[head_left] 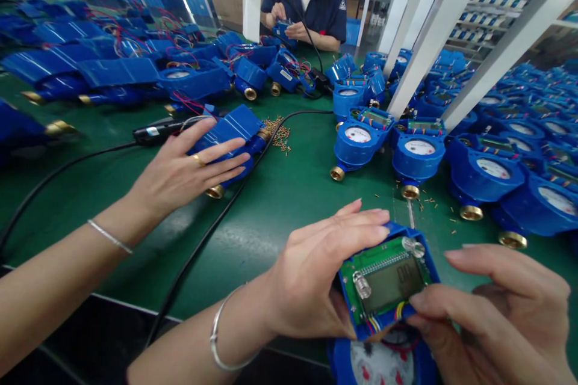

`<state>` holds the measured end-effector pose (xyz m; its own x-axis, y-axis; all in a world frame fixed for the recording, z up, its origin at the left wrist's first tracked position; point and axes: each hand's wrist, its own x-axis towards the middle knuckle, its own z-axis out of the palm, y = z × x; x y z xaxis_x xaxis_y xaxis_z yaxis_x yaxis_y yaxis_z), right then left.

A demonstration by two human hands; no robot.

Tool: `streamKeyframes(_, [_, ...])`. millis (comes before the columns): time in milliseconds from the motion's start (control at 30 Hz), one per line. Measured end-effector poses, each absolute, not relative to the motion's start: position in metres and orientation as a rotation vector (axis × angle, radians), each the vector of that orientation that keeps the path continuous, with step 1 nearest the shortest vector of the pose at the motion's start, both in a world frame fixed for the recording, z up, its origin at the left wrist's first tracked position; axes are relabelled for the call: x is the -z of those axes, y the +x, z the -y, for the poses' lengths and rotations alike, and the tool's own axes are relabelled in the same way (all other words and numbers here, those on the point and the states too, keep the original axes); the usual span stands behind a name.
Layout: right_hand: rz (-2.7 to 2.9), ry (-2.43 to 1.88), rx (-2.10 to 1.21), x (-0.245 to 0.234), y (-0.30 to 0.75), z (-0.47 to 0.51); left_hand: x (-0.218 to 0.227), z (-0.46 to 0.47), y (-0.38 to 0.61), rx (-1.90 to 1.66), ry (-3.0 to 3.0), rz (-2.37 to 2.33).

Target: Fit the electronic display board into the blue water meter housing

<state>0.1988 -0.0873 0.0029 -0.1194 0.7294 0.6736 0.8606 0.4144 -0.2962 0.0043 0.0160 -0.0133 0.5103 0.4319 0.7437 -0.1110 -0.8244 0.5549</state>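
My left hand (pixel 311 271) is wrapped round the blue box-shaped housing of a water meter (pixel 433 264) close in front of me. Inside the housing sits a green circuit board (pixel 352 271) with a grey display (pixel 395 280) and clear plastic posts. At its lower right corner, my right hand (pixel 501 313) pinches the edge beside the coloured wires (pixel 400 311); exactly what lies between the fingertips is hidden. Below, the meter's round dial (pixel 382 364) is partly cut off by the frame.
From the left, another person's hand (pixel 194 159) rests on a blue meter (pixel 239 126). A black cable (pixel 212 225) crosses the green table (pixel 289 204). Small brass screws (pixel 277 132) lie heaped behind. Rows of meters (pixel 415 153) stand right, near white posts (pixel 442 30). A co-worker (pixel 307 6) sits opposite.
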Motion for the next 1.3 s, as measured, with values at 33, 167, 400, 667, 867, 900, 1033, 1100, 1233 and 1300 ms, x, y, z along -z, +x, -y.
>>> streamKeyframes(33, [1.914,-1.347,0.249,-0.003,0.198,0.087,0.014,-0.016,0.004,-1.298,2.208,-0.255])
streamKeyframes(167, [1.965,-1.346,0.281,-0.004,0.198,0.085,0.013,-0.018,0.003,-1.256,2.245,-0.229])
streamKeyframes(400, [2.020,-1.334,0.220,-0.007,0.203,0.086,0.012,-0.018,0.003,-1.256,2.261,-0.217])
streamKeyframes(667, [2.077,-1.268,0.265,-0.009,0.207,0.086,0.012,-0.014,0.003,-1.238,2.200,-0.228])
streamKeyframes(867, [2.088,-1.258,0.312,-0.010,0.205,0.084,0.009,-0.016,0.005,-1.188,2.230,-0.258])
streamKeyframes(900, [2.085,-1.267,0.310,-0.009,0.205,0.083,0.009,-0.016,0.005,-1.178,2.236,-0.262])
streamKeyframes(1033, [2.115,-1.271,0.251,-0.007,0.207,0.083,0.010,-0.016,0.006,-1.168,2.207,-0.290])
streamKeyframes(1100, [2.139,-1.259,0.191,-0.007,0.208,0.083,0.011,-0.015,0.006,-1.167,2.191,-0.288])
streamKeyframes(1233, [2.111,-1.298,0.141,-0.008,0.206,0.084,0.012,-0.013,0.005,-1.170,2.179,-0.297])
streamKeyframes(1300, [2.100,-1.299,0.150,-0.009,0.203,0.084,0.011,-0.012,0.006,-1.175,2.178,-0.312])
